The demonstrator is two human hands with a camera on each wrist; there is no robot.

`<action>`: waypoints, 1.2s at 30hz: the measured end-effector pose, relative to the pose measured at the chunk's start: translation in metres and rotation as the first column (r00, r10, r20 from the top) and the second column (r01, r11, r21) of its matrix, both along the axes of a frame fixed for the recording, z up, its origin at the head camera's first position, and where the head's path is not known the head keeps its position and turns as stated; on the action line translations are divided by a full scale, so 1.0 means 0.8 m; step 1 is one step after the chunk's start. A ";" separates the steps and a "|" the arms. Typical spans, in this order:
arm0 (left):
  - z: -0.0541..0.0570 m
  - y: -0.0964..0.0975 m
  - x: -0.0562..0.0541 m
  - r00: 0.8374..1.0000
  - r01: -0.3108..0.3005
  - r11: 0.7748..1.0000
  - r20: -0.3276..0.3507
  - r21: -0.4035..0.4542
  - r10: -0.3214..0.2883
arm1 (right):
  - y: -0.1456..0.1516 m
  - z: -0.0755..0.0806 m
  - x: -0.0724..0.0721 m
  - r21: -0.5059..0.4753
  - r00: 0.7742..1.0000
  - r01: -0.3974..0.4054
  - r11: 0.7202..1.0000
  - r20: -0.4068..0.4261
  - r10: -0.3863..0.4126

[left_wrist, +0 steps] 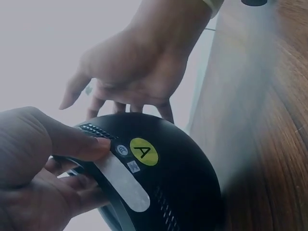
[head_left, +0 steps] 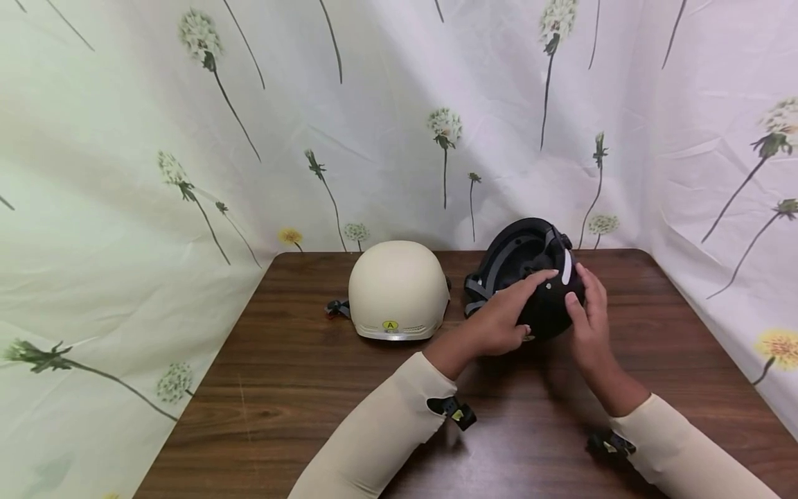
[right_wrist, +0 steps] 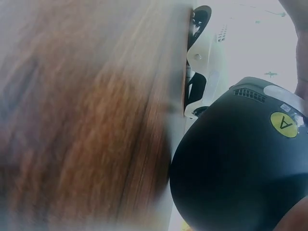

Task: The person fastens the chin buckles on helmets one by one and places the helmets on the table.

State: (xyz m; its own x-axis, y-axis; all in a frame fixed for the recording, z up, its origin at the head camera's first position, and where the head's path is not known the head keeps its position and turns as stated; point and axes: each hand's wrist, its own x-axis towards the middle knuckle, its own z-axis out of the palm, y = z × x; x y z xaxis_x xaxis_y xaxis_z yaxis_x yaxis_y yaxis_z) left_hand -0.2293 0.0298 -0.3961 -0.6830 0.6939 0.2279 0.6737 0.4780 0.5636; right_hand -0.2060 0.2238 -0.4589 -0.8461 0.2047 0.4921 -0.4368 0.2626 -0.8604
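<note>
A black helmet (head_left: 548, 312) is tilted on its side toward the right of the table, its padded hollow facing left and back in the head view. My left hand (head_left: 503, 315) grips its rim; in the left wrist view the thumb presses the shell beside a silver strip and the fingers go inside the edge. Against the shell's right side rests my right hand (head_left: 591, 322), its fingers fairly straight. A round yellow "A" sticker (left_wrist: 144, 152) shows on the black shell. Left of it stands a cream helmet (head_left: 399, 287), dome up, touched by neither hand.
The brown wooden table (head_left: 299, 388) ends at a white curtain (head_left: 374, 138) printed with dandelions, behind and at both sides. A dark strap buckle (head_left: 337, 309) sticks out left of the cream helmet. Grey straps (head_left: 475, 294) hang by the black helmet's left edge.
</note>
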 end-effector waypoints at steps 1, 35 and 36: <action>-0.001 -0.001 0.000 1.000 -0.006 1.000 0.008 0.013 0.006 | 0.000 0.000 0.000 -0.003 1.000 -0.002 1.000 0.004 0.002; -0.041 -0.015 -0.003 0.939 -0.159 0.847 0.343 0.508 -0.030 | 0.028 -0.007 -0.018 -0.347 0.945 -0.216 0.913 0.161 0.284; -0.042 -0.014 -0.003 0.936 -0.159 0.839 0.350 0.521 -0.040 | 0.028 -0.008 -0.018 -0.354 0.942 -0.225 0.908 0.160 0.296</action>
